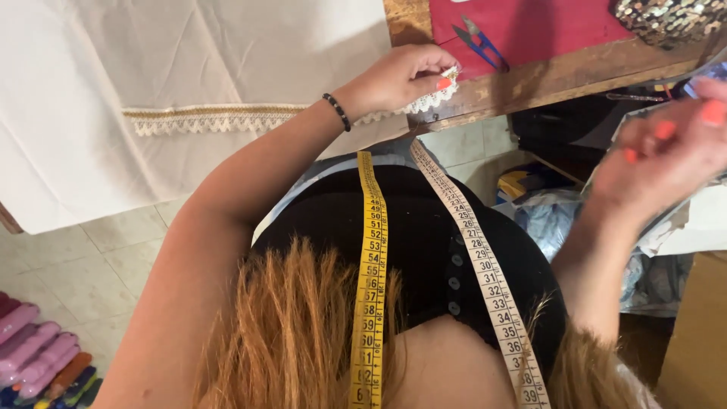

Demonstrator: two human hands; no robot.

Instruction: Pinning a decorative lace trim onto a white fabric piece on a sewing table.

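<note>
The cream cloth [189, 76] hung limp off the tabletop [530, 79], its lace trim [219, 119] soft, light and easily snagged. Your left hand [397, 76] was pinched on the trim's end at the table edge. Your right hand [670, 151], fingers curled together, hovered clear; whether it gripped anything I couldn't tell.

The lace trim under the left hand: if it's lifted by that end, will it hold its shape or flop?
Likely floppy: the lace trim is thin, openwork, and bends under the left hand. Probably very light. It seems attached along the cream cloth, so lifting may drag that too.
</note>
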